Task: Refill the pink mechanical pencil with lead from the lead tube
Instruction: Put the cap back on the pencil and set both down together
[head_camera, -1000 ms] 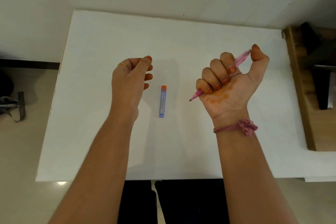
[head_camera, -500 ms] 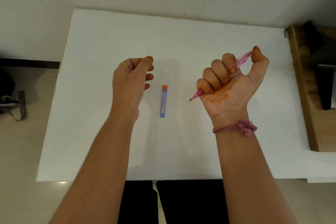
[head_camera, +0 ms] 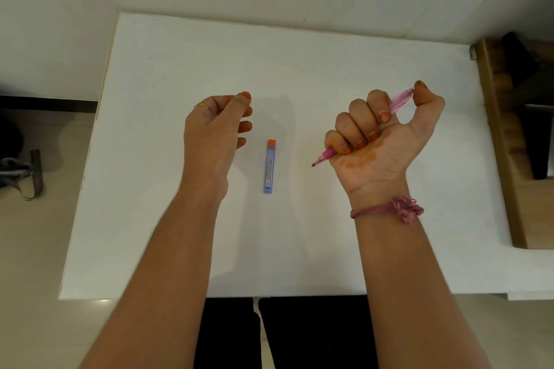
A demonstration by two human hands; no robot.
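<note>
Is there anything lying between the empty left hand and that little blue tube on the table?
Nothing visible. The left hand hovers just left of the lead tube, with only bare white table between them. The right hand holds the pink mechanical pencil well off to the other side.

Matt white table (head_camera: 180,69); translucent plastic pencil (head_camera: 400,100)

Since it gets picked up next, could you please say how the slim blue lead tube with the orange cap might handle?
The blue lead tube with the orange cap looks thin and plastic, so probably light and rigid. Lying flat on the white table, it seems unlikely to tip, though it might slide.
</note>
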